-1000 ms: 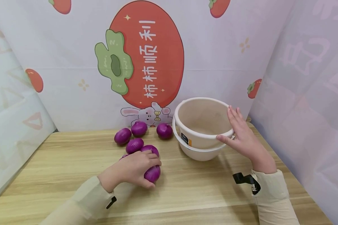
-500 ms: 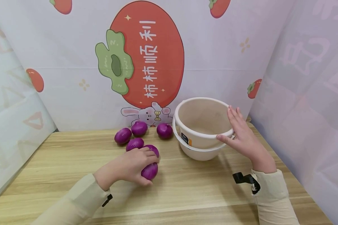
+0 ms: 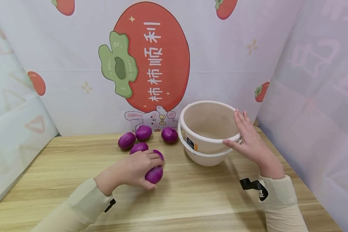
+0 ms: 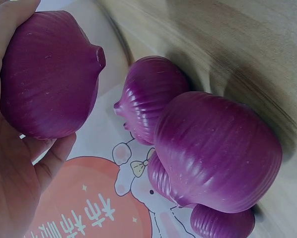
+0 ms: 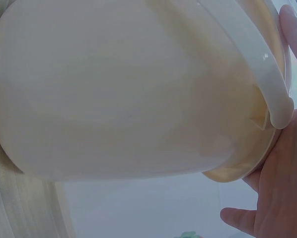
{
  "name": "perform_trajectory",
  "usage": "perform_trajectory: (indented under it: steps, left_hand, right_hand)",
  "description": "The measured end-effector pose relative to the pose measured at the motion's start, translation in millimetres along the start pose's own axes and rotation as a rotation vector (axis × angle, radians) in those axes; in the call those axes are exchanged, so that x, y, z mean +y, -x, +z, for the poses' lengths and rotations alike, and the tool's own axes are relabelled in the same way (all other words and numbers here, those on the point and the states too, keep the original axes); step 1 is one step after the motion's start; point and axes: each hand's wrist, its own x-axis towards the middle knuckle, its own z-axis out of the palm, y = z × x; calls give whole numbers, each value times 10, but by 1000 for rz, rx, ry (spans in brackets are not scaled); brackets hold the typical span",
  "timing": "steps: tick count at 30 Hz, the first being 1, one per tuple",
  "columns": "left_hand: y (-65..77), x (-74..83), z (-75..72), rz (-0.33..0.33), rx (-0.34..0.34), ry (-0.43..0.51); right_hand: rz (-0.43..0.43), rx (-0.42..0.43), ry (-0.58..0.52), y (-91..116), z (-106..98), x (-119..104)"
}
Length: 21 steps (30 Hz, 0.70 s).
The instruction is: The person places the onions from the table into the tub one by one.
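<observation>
My left hand (image 3: 134, 170) grips a purple onion (image 3: 154, 175) near the middle of the table, its thumb at the near side and its fingers over the far side. The left wrist view shows the held onion (image 4: 49, 74) up close, apart from several others. Just beyond my knuckles another onion (image 3: 160, 155) is partly hidden by the hand. On the right stands a cream bucket (image 3: 204, 148), upright, its handle lowered round the front. My right hand (image 3: 250, 140) rests on the bucket's right rim with its fingers extended.
Behind the left hand lie several more onions: one partly covered (image 3: 139, 148), one at the left (image 3: 126, 140), one at the back (image 3: 143, 132). Another onion (image 3: 169, 135) sits just left of the bucket. A printed cloth (image 3: 220, 80) closes off the table's back.
My left hand has drawn slightly left and away from me, and the onion in its grip has shifted with it. The right hand and the bucket stay put.
</observation>
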Motion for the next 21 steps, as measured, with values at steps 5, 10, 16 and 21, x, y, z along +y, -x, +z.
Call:
perform_trajectory:
  steps: [5,10,16,21]
  left_hand:
    - [-9,7,-3,-4,11,14]
    - [-18,6,-6,-12,26,17]
    - [-22,12,-76,-14,84,-3]
    - [-36,33,-147,-6,106,-25]
  right_hand:
    - [0,1,-1,3,2,1]
    - [11,-6,4,4,6,0]
    - [4,-3,7,10,12,7]
    - [-3,2,6,11,12,11]
